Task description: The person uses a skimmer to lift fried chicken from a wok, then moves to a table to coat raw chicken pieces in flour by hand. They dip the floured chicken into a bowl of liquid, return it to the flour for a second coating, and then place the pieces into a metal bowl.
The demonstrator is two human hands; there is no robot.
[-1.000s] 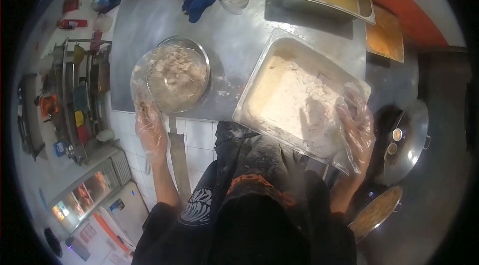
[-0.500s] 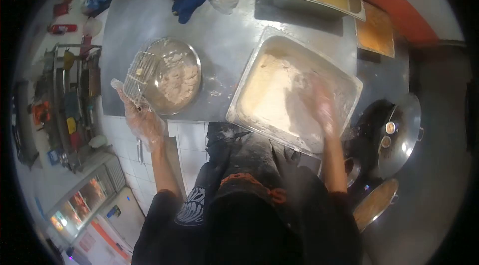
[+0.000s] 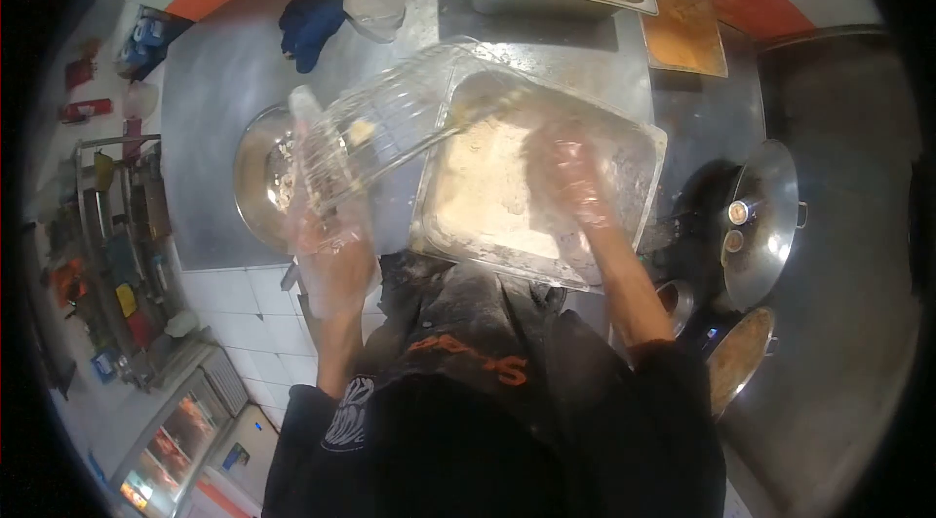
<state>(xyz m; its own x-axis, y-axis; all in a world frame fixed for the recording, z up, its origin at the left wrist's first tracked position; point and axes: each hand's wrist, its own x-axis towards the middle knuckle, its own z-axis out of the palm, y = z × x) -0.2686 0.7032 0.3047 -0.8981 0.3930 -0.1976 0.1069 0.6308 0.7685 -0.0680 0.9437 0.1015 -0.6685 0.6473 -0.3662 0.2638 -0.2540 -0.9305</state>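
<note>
Left grip [image 3: 333, 259] holds the wire basket [image 3: 409, 118] across the tray's [image 3: 629, 167] corner; right grip [image 3: 575, 177], state unclear, has space rightward.

Orange lettering [image 3: 468, 358], stacked white lettering [image 3: 348, 413], both on black cloth clothing [image 3: 468, 445], too blurred to read, no words legible

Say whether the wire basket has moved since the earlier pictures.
Yes: the wire basket moved rightward, from the round bowl toward the rectangular pan, whose corner it now overlaps.

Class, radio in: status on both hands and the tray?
Left hand: holding wire basket. Right hand: inside powder tray. Basket partly screens tray's far-left corner.
</note>
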